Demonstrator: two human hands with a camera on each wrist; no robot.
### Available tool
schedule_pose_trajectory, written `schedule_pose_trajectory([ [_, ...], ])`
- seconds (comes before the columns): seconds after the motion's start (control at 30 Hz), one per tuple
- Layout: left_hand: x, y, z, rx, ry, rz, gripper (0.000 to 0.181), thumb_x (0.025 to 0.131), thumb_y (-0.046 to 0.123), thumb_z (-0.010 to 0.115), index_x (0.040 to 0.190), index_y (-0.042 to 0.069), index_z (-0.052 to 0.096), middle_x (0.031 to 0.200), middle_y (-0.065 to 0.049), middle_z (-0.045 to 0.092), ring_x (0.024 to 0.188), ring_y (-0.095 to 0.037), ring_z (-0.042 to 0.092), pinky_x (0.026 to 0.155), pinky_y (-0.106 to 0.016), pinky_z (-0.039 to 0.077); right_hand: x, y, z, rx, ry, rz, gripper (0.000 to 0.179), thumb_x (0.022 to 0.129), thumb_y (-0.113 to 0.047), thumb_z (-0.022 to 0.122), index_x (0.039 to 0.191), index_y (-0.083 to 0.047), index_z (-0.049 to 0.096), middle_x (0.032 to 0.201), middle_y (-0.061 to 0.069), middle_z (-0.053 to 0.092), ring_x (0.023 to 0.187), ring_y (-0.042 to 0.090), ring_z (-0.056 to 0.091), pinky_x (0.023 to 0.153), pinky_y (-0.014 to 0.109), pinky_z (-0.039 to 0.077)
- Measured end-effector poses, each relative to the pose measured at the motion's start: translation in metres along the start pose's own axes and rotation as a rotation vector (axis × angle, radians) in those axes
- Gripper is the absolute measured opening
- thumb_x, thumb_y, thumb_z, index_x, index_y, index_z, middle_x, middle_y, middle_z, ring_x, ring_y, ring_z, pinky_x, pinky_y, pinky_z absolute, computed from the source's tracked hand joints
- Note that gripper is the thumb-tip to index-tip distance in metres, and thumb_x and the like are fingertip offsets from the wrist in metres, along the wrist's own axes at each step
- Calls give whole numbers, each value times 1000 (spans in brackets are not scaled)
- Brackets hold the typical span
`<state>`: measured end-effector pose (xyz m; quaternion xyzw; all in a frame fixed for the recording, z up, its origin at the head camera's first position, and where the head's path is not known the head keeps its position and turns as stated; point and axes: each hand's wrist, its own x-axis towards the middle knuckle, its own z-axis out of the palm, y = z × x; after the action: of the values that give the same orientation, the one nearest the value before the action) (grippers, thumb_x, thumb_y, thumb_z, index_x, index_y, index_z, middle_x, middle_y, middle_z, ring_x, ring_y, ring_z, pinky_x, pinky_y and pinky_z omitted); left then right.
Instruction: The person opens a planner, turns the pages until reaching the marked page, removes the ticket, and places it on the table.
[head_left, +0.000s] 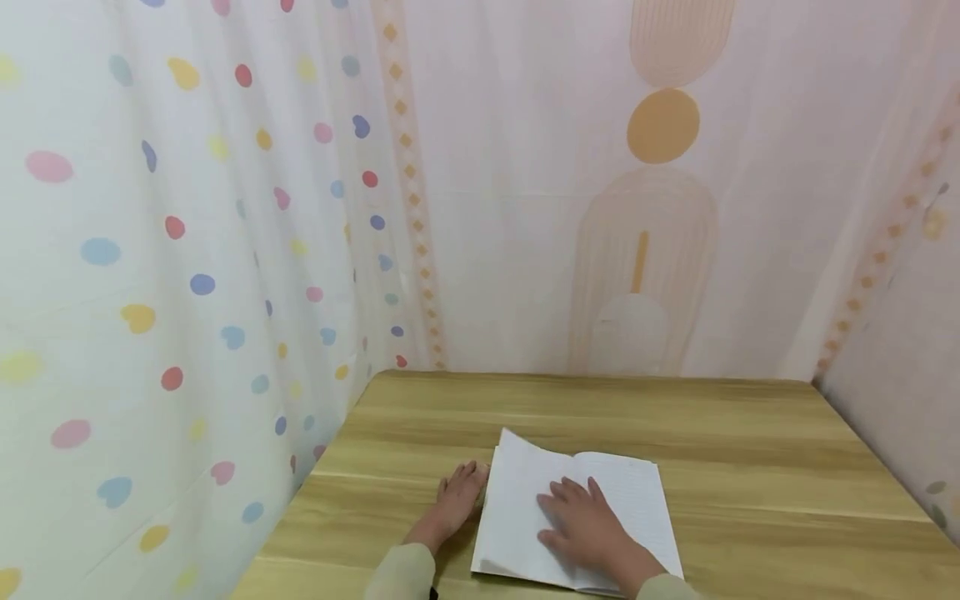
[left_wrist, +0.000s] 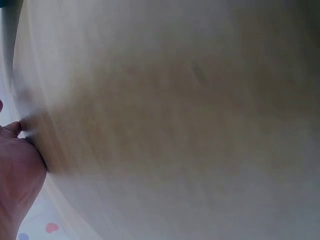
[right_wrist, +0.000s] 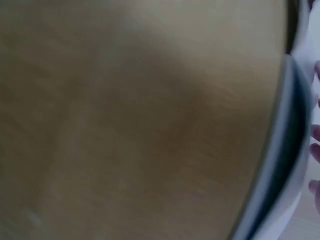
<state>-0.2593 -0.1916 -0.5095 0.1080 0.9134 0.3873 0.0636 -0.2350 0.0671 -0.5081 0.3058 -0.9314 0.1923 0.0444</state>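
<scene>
An open notebook (head_left: pixel 517 508) with white pages lies near the front of the wooden table, its right page (head_left: pixel 637 492) faintly ruled. The top left corner of its left page lifts a little. My right hand (head_left: pixel 588 529) is over the middle of the notebook, fingers spread; whether the palm touches the paper I cannot tell. Beside the notebook's left edge, my left hand (head_left: pixel 457 498) rests on the table with its fingers extended near the page edge. In the left wrist view only part of the left hand (left_wrist: pixel 20 175) shows. Fingertips (right_wrist: pixel 315 150) of the right hand appear at the right wrist view's edge.
The wood-grain table (head_left: pixel 765 467) extends beyond the notebook to the back and right. A dotted curtain (head_left: pixel 187 333) hangs along the left side, and a pale patterned curtain (head_left: pixel 510 250) hangs behind the table.
</scene>
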Motion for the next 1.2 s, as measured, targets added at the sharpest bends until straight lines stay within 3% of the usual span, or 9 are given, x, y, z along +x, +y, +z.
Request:
schedule_pose_trajectory([
  [0.17, -5, 0, -1, 168, -65, 26, 93, 87, 59, 67, 154, 5, 33, 159, -29, 18, 147, -48, 9, 113, -67, 0, -2, -1, 5, -71, -46, -9, 53, 93, -47, 63, 132, -12, 63, 141, 17, 54, 134, 39, 43, 109, 66, 24],
  [0.27, -5, -1, 1, 219, -95, 38, 95, 81, 57, 75, 153, 9, 37, 160, -30, 14, 147, -48, 6, 112, -67, -1, -3, 4, 5, -60, -26, 8, 54, 92, -46, 65, 132, -10, 63, 143, 19, 52, 136, 39, 42, 110, 63, 26],
  [0.7, -5, -1, -1, 211, -110, 26, 93, 80, 56, 76, 153, 11, 39, 160, -29, 10, 147, -49, 3, 113, -66, -4, -13, 30, -7, 21, 62, 117, 61, 92, -42, 68, 134, 0, 59, 145, 28, 45, 137, 44, 38, 109, 65, 25],
  [0.97, -5, -3, -2, 220, -113, 23, 94, 79, 57, 76, 153, 11, 39, 160, -29, 10, 147, -49, 3, 112, -66, -4, -25, 58, -21, 15, 103, 270, 58, 95, -40, 63, 133, 4, 58, 141, 33, 46, 134, 49, 39, 105, 70, 25],
  [1.2, -5, 1, 0, 219, -118, 22, 93, 80, 56, 77, 152, 11, 40, 160, -30, 12, 147, -49, 4, 112, -67, -3, -42, 96, -38, -4, 62, 412, 67, 95, -46, 61, 139, 5, 52, 143, 41, 36, 135, 56, 30, 104, 74, 20],
])
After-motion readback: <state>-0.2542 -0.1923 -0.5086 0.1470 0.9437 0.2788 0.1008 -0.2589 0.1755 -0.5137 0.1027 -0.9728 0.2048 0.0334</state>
